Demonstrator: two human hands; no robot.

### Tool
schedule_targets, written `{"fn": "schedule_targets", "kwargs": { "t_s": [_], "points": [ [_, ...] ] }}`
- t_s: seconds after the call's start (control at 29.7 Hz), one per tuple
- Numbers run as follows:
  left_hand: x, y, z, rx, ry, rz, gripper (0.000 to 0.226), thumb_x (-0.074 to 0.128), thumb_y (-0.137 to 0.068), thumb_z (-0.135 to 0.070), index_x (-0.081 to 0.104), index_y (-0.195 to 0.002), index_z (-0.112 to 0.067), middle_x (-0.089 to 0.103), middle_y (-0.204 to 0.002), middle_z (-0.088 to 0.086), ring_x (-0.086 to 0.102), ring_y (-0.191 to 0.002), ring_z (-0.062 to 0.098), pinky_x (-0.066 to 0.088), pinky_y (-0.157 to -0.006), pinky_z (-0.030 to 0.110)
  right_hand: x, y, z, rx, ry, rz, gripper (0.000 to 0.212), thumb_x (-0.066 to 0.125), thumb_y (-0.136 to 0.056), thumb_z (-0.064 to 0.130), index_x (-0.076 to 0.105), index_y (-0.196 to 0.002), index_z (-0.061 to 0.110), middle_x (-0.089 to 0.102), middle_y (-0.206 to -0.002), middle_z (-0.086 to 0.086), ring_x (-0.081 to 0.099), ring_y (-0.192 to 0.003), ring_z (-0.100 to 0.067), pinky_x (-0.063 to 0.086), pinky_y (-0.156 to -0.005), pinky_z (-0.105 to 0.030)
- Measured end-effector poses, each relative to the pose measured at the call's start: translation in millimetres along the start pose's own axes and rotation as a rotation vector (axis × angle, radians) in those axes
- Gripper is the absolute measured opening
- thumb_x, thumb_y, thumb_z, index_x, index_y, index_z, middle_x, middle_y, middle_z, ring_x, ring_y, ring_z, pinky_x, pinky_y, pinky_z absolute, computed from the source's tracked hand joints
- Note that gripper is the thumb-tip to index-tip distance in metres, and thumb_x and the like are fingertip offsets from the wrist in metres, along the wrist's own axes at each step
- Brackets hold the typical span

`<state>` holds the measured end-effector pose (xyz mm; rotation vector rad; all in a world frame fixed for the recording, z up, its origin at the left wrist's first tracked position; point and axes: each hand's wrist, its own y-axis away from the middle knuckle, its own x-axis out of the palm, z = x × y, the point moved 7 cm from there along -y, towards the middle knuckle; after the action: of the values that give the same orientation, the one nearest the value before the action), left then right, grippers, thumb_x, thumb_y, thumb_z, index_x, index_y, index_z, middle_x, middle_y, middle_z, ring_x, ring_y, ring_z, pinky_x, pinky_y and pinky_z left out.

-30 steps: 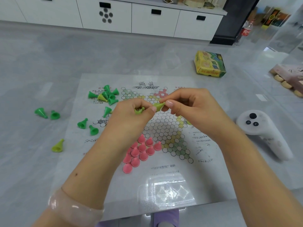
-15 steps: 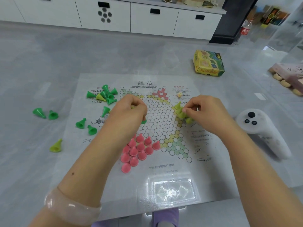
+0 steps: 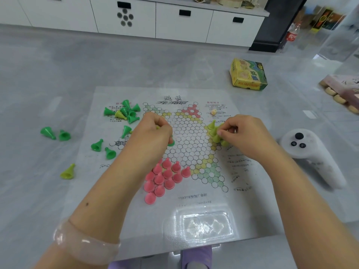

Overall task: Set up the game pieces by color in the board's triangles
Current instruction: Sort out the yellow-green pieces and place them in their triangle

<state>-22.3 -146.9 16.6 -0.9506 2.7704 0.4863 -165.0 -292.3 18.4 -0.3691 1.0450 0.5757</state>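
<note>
A paper star board (image 3: 186, 144) lies on the grey table. Several pink pieces (image 3: 165, 177) fill its near-left triangle. Yellow-green pieces (image 3: 214, 131) stand in the right triangle, and my right hand (image 3: 244, 136) pinches one of them there. My left hand (image 3: 155, 134) is curled over the board's left side, gripping green pieces (image 3: 171, 143) that peek out under its fingers. More green pieces (image 3: 126, 111) lie in a heap at the board's far left, with a yellow-green one (image 3: 119, 114) among them.
Loose green pieces (image 3: 53, 133) and a yellow-green piece (image 3: 67, 172) lie on the table to the left. A yellow-green box (image 3: 248, 74) sits far right, a white controller (image 3: 310, 154) at the right, a clear plastic tray (image 3: 204, 224) near me.
My hands have parted from the middle of the board. The right hand went right and down to the yellow-green pieces in the right triangle; the left hand stayed curled on the left side.
</note>
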Motion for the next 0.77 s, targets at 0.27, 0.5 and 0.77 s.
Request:
{"fn": "schedule_targets", "kwargs": {
  "t_s": [0.27,0.5,0.77],
  "points": [
    [0,0,0,0.012,-0.006,0.003,0.015,0.045,-0.085,-0.006,0.048,-0.082,-0.020,0.053,-0.063,-0.006,0.034,-0.052,0.013,0.029,-0.049,0.026,0,0,-3,-0.002,-0.005,-0.014,0.010,0.060,-0.086,0.019,0.069,-0.083,0.017,0.051,-0.069,0.013,0.044,-0.064,0.000,0.034,-0.055,0.001],
    [0,-1,0,0.088,-0.078,0.018,0.013,0.045,-0.089,-0.011,0.054,-0.088,-0.020,0.052,-0.072,-0.008,0.041,-0.058,0.011,0.036,-0.050,0.021,-5,2,-2,-0.017,-0.002,-0.034,0.013,0.060,-0.086,0.021,0.072,-0.088,0.018,0.053,-0.074,0.014,0.045,-0.066,0.001,0.032,-0.058,0.003],
    [9,4,-4,0.174,-0.144,0.132,0.006,0.061,-0.086,-0.019,0.065,-0.083,-0.022,0.066,-0.095,0.004,0.061,-0.093,0.019,0.047,-0.077,0.022,-12,17,38,-0.127,-0.339,-0.022,0.010,0.061,-0.086,0.023,0.070,-0.087,0.025,0.064,-0.081,0.016,0.058,-0.074,-0.001,0.043,-0.064,-0.006]
  ]
}}
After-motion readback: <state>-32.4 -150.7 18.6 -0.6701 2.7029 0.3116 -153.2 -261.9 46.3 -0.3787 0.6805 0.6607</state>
